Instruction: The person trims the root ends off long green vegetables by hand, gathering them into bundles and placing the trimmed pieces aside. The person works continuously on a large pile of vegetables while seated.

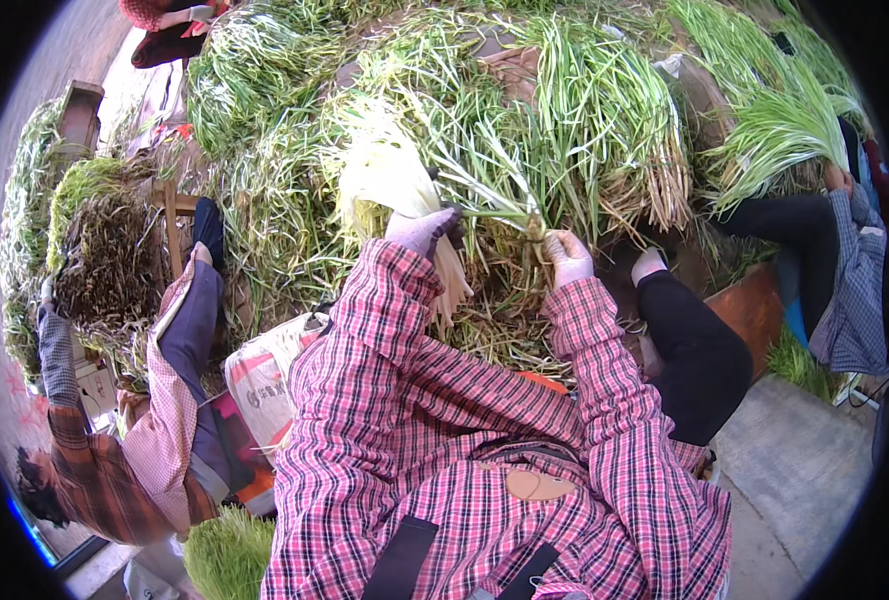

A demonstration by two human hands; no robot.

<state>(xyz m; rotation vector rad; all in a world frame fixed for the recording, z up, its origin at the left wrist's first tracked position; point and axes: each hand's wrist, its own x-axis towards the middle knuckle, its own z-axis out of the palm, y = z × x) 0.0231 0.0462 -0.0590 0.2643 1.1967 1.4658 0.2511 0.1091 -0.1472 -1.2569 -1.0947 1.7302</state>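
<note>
My left hand [423, 229], in a pale glove with dark-stained fingers, grips a bunch of pale yellow-white leafy stalks [390, 171]. Their leaves fan out beyond the hand, and the cut-looking ends hang below it. My right hand [569, 256] pinches the brownish root end of a few green stalks [536, 225] between thumb and fingers. One green stem stretches across from there to my left fingers. Beneath both hands lies a heap of green chive-like leaves [444, 97], with trimmed yellowish scraps [489, 341] nearer my lap.
A thick green bundle [609, 112] lies on the heap, brown root ends towards me. One person [129, 472] sits at left beside a dark, withered pile [107, 262]. At right, another person's hand [838, 180] holds green leaves. A printed sack [264, 375] stands by my left side.
</note>
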